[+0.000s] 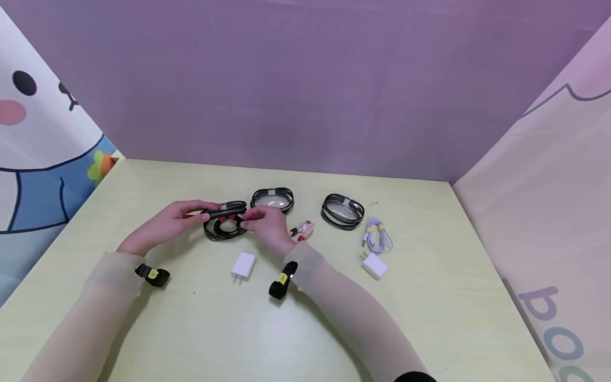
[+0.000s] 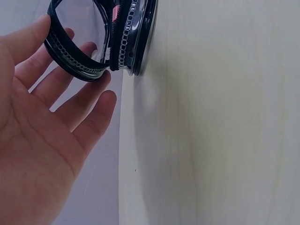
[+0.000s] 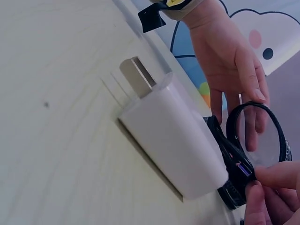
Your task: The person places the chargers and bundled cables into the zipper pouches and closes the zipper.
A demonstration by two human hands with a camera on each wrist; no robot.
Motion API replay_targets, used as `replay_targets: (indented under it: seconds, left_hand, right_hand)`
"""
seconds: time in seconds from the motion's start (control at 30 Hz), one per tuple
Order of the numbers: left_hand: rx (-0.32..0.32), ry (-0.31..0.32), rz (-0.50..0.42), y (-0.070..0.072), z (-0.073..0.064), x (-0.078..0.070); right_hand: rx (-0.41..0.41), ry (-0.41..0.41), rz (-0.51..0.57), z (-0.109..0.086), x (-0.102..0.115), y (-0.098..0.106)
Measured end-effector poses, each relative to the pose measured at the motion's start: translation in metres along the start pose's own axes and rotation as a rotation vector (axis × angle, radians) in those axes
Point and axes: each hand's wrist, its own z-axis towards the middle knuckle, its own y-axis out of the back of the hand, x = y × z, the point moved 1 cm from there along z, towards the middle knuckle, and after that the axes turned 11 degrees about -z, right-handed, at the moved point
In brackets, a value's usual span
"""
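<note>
A round clear case (image 2: pixel 79 63) with black zippered edges stands unzipped at the left of the table, its lid raised. My left hand (image 1: pixel 167 225) holds the lid's rim, thumb on one side and fingers behind. Coiled inside the lower half is a black cable (image 1: pixel 225 229) with a bit of red. From the right, my right hand (image 1: pixel 271 227) reaches in and pinches the black cable beside its blue-tongued USB plug (image 3: pixel 244 169). The fingertips partly cover that spot. In front of the case lies a white charger plug (image 3: pixel 173 140), prongs towards me.
Two more black-zippered clear cases stand behind, one at the centre (image 1: pixel 272 199) and one to the right (image 1: pixel 342 211). A small pink-and-red cable bundle (image 1: pixel 303 230) is near my right wrist. Farther right are a lilac cable (image 1: pixel 377 236) and a second white charger (image 1: pixel 374 266).
</note>
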Motion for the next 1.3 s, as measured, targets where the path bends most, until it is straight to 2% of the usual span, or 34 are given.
replay_targets:
  seconds: [0.37,0.63,1.0,1.1,1.2,1.3]
  left_hand:
    - [-0.013,0.009,-0.002,0.0012,-0.0029,0.0001]
    - [-0.02,0.007,-0.004,0.0027,-0.0024,-0.0025]
    - [-0.068,0.019,0.011,0.0008,-0.0029,0.0014]
    - [-0.062,0.012,0.006,0.001,-0.0031,0.0008]
    - [-0.053,0.012,-0.001,0.0015,-0.0031,0.0003]
    - [-0.045,0.012,-0.006,0.002,-0.003,-0.0004]
  right_hand:
    - [-0.04,-0.036,0.02,0.0019,0.0036,-0.005]
    - [-0.058,-0.015,0.02,0.0055,0.0077,-0.0086]
    - [0.013,0.016,0.009,0.0045,0.0038,-0.0107]
    - [0.06,0.078,-0.065,0.0027,0.0043,-0.0088]
    - [0.111,0.172,-0.201,0.0002,0.0058,-0.0061]
    - [0.117,0.247,-0.322,-0.001,0.0053,-0.0047]
